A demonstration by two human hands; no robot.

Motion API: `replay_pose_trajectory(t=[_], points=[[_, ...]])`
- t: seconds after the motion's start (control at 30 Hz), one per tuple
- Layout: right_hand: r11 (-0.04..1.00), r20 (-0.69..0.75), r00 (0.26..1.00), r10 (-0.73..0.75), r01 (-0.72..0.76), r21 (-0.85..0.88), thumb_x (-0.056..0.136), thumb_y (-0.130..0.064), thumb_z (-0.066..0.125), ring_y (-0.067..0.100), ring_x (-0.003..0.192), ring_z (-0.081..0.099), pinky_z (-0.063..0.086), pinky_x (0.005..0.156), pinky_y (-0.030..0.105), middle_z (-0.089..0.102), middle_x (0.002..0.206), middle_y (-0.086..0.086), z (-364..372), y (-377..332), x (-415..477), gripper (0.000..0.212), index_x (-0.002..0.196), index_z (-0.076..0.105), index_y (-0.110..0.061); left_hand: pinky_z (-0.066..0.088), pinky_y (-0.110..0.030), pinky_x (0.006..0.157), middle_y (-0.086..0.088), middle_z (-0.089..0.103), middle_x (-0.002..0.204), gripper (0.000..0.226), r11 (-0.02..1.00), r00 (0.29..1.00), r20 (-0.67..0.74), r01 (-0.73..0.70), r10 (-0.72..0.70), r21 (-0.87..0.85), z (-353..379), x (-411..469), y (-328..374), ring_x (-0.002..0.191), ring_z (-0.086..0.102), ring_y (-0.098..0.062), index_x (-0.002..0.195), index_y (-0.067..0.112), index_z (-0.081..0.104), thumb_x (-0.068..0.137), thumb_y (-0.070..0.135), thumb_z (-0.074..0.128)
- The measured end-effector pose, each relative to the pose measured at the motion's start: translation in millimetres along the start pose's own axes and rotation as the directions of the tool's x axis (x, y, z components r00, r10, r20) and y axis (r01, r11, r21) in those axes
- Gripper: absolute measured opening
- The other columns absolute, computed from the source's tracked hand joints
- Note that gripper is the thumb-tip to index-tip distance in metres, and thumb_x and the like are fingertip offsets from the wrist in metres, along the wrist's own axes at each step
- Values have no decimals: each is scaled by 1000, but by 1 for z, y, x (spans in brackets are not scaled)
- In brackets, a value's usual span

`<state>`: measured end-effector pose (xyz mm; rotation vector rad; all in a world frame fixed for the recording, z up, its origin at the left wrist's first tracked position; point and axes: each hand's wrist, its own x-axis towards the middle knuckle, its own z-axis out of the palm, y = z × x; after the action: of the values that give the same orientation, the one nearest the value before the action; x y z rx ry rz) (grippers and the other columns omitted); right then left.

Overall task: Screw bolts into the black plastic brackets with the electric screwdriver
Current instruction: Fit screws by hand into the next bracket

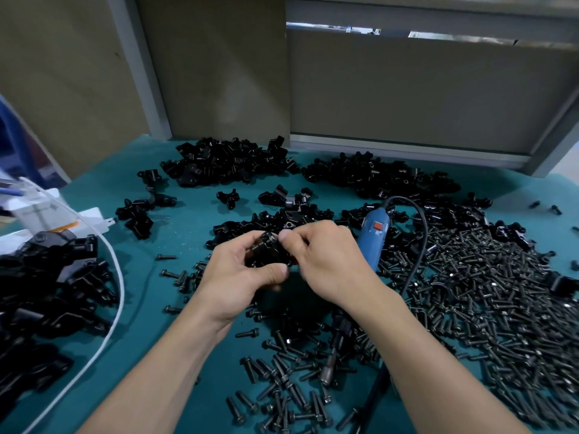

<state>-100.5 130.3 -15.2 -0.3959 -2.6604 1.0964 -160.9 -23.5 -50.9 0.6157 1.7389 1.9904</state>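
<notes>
My left hand [241, 274] grips a black plastic bracket [266, 250] above the middle of the teal table. My right hand [326, 255] pinches something small at the bracket's top edge; what it is stays hidden by the fingers. The blue electric screwdriver [374, 239] lies on the table just right of my right hand, its body passing under my wrist, with its metal bit [329, 372] pointing toward me among loose bolts. A big heap of dark bolts [488, 292] covers the right side.
Piles of black brackets lie at the back left [225, 161], back right [382, 177] and at the left edge [53, 283]. A white cable [117, 277] curves across the left side. The screwdriver's black cord [421, 233] loops over the bolts. Cardboard panels [407, 89] stand behind.
</notes>
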Motion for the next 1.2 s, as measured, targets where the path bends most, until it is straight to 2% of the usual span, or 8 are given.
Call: replay_pose_trajectory(t=[0.13, 0.3, 0.67, 0.8, 0.9, 1.0, 1.1, 1.2], points=[[1000, 78, 997, -30, 30, -4, 93, -25, 69, 13, 61, 64, 45, 56, 20, 72, 63, -3, -13, -4, -1, 16, 77, 68, -25, 58, -25, 64, -10, 78, 91, 29, 1000, 999, -40, 21, -21, -11, -3, 2, 0, 80, 75, -20, 94, 18, 78, 80, -7, 79], [998, 43, 997, 58, -57, -16, 93, -21, 72, 18, 64, 70, 61, 62, 37, 72, 65, -3, -5, -6, -1, 23, 71, 66, -26, 59, -24, 65, -5, 78, 90, 36, 1000, 1000, -12, -18, 18, -3, -2, 0, -1, 80, 76, -17, 93, 22, 78, 81, -11, 77], [983, -12, 998, 62, -63, -172, 103, -31, 56, 13, 56, 47, 25, 44, 24, 55, 62, -4, 12, -4, -2, 38, 66, 47, -27, 60, -26, 67, -7, 78, 97, 32, 994, 997, -44, -51, 56, 101, 0, 2, -8, 83, 75, -18, 100, 25, 78, 81, -1, 83], [977, -20, 1000, -12, 7, -214, 103, -28, 56, 23, 63, 52, 26, 46, 28, 50, 62, -5, 14, -4, -4, 41, 64, 41, -26, 62, -31, 68, -9, 79, 99, 29, 998, 998, -53, -38, 40, 54, 0, 1, -5, 84, 76, -23, 100, 24, 78, 72, 20, 84], [966, -3, 998, -64, 61, -252, 103, -27, 55, 32, 68, 56, 34, 54, 32, 45, 60, -4, 20, -2, -6, 48, 60, 34, -26, 61, -29, 67, -5, 78, 94, 27, 994, 996, -67, -48, 55, 94, -4, 2, -5, 81, 75, -17, 95, 28, 78, 79, 6, 83], [992, 19, 1000, -1, 3, -129, 102, -31, 54, 22, 56, 50, 33, 47, 30, 47, 55, -4, 16, 3, -1, 46, 58, 44, -24, 61, -29, 66, -3, 78, 92, 31, 994, 998, -45, -29, 34, 109, -6, 3, -4, 81, 75, -16, 92, 30, 78, 82, 0, 81], [996, 57, 998, -7, 12, -83, 101, -34, 57, 10, 49, 50, 33, 40, 17, 55, 55, -6, 6, 6, 2, 35, 67, 60, -27, 62, -31, 65, -2, 78, 89, 25, 997, 999, -36, -1, 4, 75, -4, 4, -2, 80, 76, -18, 89, 30, 79, 73, 12, 84], [993, 118, 993, -20, 34, -114, 99, -32, 59, 10, 54, 53, 42, 47, 22, 60, 61, -6, 0, 6, 4, 27, 73, 66, -28, 62, -32, 62, -4, 78, 85, 26, 998, 999, -31, 26, -25, 57, -4, 4, -3, 76, 76, -20, 88, 29, 80, 64, 20, 85]])
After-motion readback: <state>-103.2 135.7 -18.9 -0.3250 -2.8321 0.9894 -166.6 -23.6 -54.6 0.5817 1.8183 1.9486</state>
